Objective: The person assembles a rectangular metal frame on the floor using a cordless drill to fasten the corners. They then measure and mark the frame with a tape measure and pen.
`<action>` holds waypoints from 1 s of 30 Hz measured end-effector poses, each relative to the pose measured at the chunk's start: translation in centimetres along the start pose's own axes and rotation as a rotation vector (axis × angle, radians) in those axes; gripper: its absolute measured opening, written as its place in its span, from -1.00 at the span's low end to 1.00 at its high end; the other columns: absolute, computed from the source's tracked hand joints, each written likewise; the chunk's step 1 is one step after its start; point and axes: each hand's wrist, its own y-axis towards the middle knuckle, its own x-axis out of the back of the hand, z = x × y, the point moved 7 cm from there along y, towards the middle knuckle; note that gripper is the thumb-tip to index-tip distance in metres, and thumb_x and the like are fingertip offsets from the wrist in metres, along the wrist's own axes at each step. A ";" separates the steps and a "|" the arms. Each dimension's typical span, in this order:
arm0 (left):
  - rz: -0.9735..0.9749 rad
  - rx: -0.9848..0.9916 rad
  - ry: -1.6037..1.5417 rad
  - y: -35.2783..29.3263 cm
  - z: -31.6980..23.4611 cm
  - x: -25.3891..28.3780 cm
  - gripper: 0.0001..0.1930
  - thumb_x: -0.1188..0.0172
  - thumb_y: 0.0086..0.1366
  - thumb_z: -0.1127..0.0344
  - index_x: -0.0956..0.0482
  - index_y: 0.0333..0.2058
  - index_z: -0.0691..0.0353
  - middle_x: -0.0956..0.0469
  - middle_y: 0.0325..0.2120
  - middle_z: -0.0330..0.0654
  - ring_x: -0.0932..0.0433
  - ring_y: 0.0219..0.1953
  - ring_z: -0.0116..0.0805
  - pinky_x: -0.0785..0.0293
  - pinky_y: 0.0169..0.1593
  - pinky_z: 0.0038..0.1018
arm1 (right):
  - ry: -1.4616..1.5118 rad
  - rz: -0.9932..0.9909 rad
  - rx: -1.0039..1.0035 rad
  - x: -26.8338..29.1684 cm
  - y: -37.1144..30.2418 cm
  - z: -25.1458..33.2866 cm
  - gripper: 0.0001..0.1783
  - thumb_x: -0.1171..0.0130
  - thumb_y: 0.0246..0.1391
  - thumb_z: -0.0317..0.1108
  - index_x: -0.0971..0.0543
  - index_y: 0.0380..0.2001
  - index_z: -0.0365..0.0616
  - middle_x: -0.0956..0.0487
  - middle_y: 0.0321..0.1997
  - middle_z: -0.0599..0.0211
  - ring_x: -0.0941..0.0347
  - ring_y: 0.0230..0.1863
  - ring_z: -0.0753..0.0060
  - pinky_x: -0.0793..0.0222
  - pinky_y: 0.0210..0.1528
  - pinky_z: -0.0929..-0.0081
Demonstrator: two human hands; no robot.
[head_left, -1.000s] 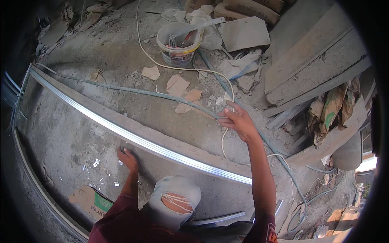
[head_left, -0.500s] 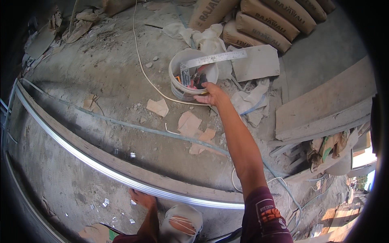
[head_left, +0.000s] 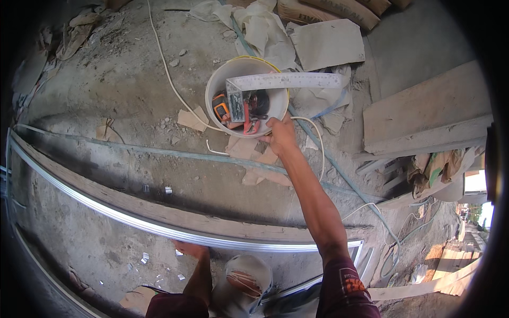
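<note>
My right hand [head_left: 281,137] is closed on the near rim of a whitish plastic bucket [head_left: 218,79], which leans toward me. Inside it are an orange-and-black tape measure [head_left: 221,107], red-handled pliers [head_left: 251,123] and dark items I cannot make out. A try square stands among them, its grey stock [head_left: 236,106] in the bucket and its pale graduated blade [head_left: 297,80] jutting over the right rim. Down low, my left hand [head_left: 192,248] is against the near side of a long shiny metal profile [head_left: 154,227]; its fingers are mostly hidden.
A wooden beam [head_left: 175,212] runs along the profile. A pale cable [head_left: 168,74] and a greenish strip [head_left: 175,153] cross the dusty floor. Torn cardboard [head_left: 249,148], a board piece [head_left: 328,45] and filled sacks [head_left: 339,11] lie beyond; a concrete slab [head_left: 424,108] stands at right.
My right hand has drawn the bucket closer and tipped it toward me, so more of its contents shows. My left hand stays by the metal profile.
</note>
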 end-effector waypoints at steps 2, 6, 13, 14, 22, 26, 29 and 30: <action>-0.039 -0.015 -0.008 -0.5 -0.8 0.4 0.04 -0.18 0.22 -0.31 -0.06 0.44 0.34 -0.13 0.40 0.24 -0.11 0.42 0.23 -0.04 0.42 0.05 | -0.048 -0.052 -0.009 1.6 -0.2 0.1 -0.35 0.03 0.06 -0.59 -0.26 0.29 -0.14 -0.48 0.14 0.03 -0.61 -0.04 0.01 -0.74 -0.21 -0.02; -0.034 -0.033 0.066 0.0 0.8 -0.8 0.02 -0.25 0.17 -0.27 -0.14 0.40 0.35 -0.20 0.36 0.21 -0.19 0.36 0.21 -0.11 0.37 0.03 | -0.223 -0.033 0.021 3.7 0.1 2.2 -0.52 0.01 0.20 -0.53 -0.31 0.21 -0.19 -0.52 0.07 0.00 -0.65 -0.07 0.06 -0.74 -0.26 0.05; 0.036 0.093 -0.002 -0.7 10.4 -5.7 -0.08 -0.23 0.26 -0.23 -0.11 0.38 0.26 -0.17 0.31 0.05 -0.15 0.38 0.00 -0.06 0.43 -0.04 | -1.280 -0.349 0.865 1.9 -4.1 10.3 -0.46 -0.16 0.23 -0.34 -0.40 0.22 -0.36 -0.59 -0.01 -0.26 -0.60 -0.01 -0.27 -0.52 0.05 0.05; 0.062 0.121 -0.011 -1.1 10.9 -6.1 -0.07 -0.24 0.25 -0.24 -0.11 0.38 0.26 -0.17 0.32 0.05 -0.15 0.38 0.00 -0.05 0.43 -0.04 | -1.363 -0.379 1.022 0.3 -6.2 12.3 -0.44 -0.19 0.22 -0.29 -0.43 0.21 -0.39 -0.61 -0.01 -0.26 -0.58 0.04 -0.29 -0.47 0.10 0.08; 0.052 0.128 -0.024 -1.9 8.9 -5.4 -0.03 -0.26 0.22 -0.25 -0.09 0.39 0.26 -0.16 0.33 0.06 -0.12 0.39 0.01 -0.02 0.44 -0.03 | -1.672 0.008 0.350 -2.7 5.3 5.6 -0.60 -0.21 0.19 -0.23 -0.60 -0.06 -0.36 -0.66 -0.08 -0.17 -0.60 0.05 -0.21 -0.51 0.09 -0.01; 0.035 0.137 -0.005 -1.5 9.8 -4.7 0.00 -0.27 0.20 -0.26 -0.07 0.40 0.26 -0.15 0.34 0.07 -0.11 0.40 0.02 0.00 0.44 -0.03 | -1.637 -0.152 0.237 -4.8 6.4 4.8 -0.42 -0.31 0.18 -0.03 -0.59 0.01 -0.37 -0.59 0.09 -0.17 -0.61 0.05 -0.07 -0.57 0.09 0.16; 0.063 0.123 -0.020 -1.6 9.9 -5.2 0.01 -0.28 0.19 -0.26 -0.07 0.40 0.26 -0.14 0.34 0.08 -0.10 0.41 0.03 0.01 0.45 -0.03 | -1.591 -0.117 0.132 -3.0 7.9 3.2 -0.45 -0.30 0.16 -0.06 -0.60 0.01 -0.34 -0.59 0.13 -0.08 -0.60 0.08 -0.14 -0.56 0.11 0.15; 0.058 0.128 -0.025 -1.6 10.2 -5.2 0.02 -0.28 0.19 -0.26 -0.06 0.41 0.26 -0.14 0.34 0.08 -0.09 0.41 0.03 0.02 0.45 -0.03 | -1.629 -0.078 0.141 -3.6 8.0 3.1 -0.46 -0.30 0.16 -0.07 -0.61 0.00 -0.34 -0.61 0.12 -0.06 -0.60 0.08 -0.12 -0.55 0.12 0.15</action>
